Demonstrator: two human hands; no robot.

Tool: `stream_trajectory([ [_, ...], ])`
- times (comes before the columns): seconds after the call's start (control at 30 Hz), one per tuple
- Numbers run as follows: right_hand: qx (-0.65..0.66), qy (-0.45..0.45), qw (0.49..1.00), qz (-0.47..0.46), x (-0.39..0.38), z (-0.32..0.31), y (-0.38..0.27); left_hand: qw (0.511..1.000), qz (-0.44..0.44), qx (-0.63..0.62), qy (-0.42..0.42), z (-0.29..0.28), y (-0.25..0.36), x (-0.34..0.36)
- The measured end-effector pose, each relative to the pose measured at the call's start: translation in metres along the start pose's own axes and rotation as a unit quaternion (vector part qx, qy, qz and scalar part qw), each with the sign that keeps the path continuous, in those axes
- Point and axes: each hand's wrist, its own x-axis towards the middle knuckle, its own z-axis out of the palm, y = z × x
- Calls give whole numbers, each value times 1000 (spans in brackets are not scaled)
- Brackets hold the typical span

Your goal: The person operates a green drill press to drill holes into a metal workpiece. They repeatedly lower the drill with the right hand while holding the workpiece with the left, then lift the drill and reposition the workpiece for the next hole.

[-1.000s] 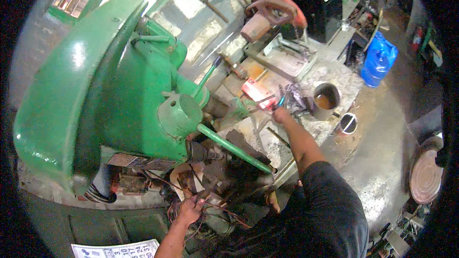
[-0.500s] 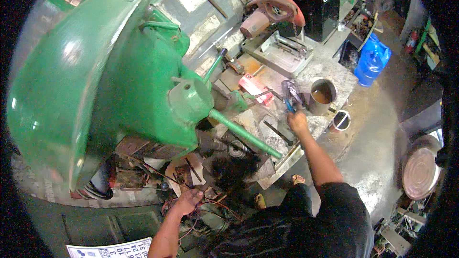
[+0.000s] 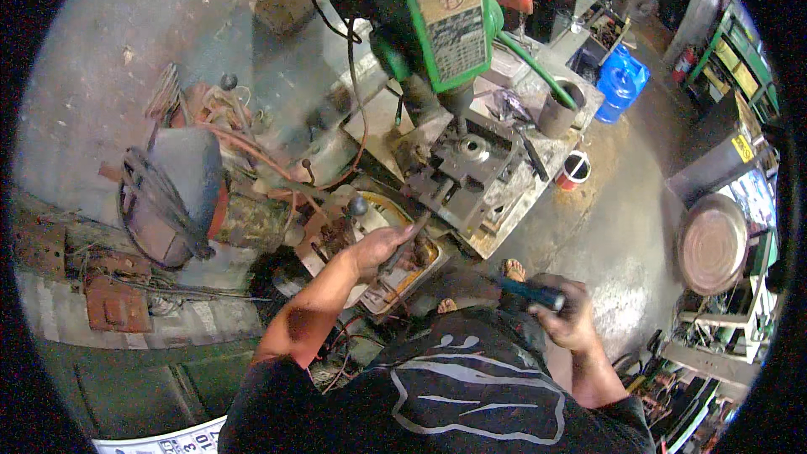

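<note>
A green drill press (image 3: 450,29) stands over a machine vise (image 3: 462,176), which has a round metal ring (image 3: 472,149) in it. My left hand (image 3: 380,250) is closed around a dark metal bar (image 3: 402,254) in front of the vise, above a dirty tray (image 3: 403,282). Whether the bar joins the vise I cannot tell. My right hand (image 3: 570,317) holds a blue-handled tool (image 3: 531,290) in front of my body, apart from the bench. Its working end is blurred and dark against my clothes.
A can (image 3: 558,111) and a crumpled plastic bag (image 3: 510,105) are on the bench. Beside it stand a small bucket (image 3: 574,170) and a blue water jug (image 3: 620,84). A motor with coiled cable (image 3: 164,202) is at left. Shelving and a round brown disc (image 3: 713,244) line the right.
My view has swung, bringing the vise into sight. My right hand has drawn the blue-handled tool back from beside the can toward my body. My left hand has come to the dark bar.
</note>
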Motion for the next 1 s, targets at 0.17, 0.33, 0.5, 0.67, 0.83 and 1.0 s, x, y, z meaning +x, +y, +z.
stream_trajectory([
  [0.17, -64, -69, 988, -121, 4, 80, -18, 995, -22, -89, -46, 0, -5, 2],
  [0.33, -61, -52, 984, -161, 3, 101, -33, 990, 3, -122, -66, 0, -10, 4],
  [0.5, -21, -72, 980, -186, -8, 107, -41, 981, 27, -163, -104, 0, -11, 2],
  [0.67, -158, -112, 964, -183, -1, 114, -55, 984, 15, -153, -95, -6, -19, 10],
  [0.83, -135, -105, 928, -331, 39, 163, -89, 984, -2, -143, -110, -16, -38, 25],
  [1.0, 3, -126, 969, -213, 80, 216, -103, 980, 14, -149, -129, -12, -33, 33],
])
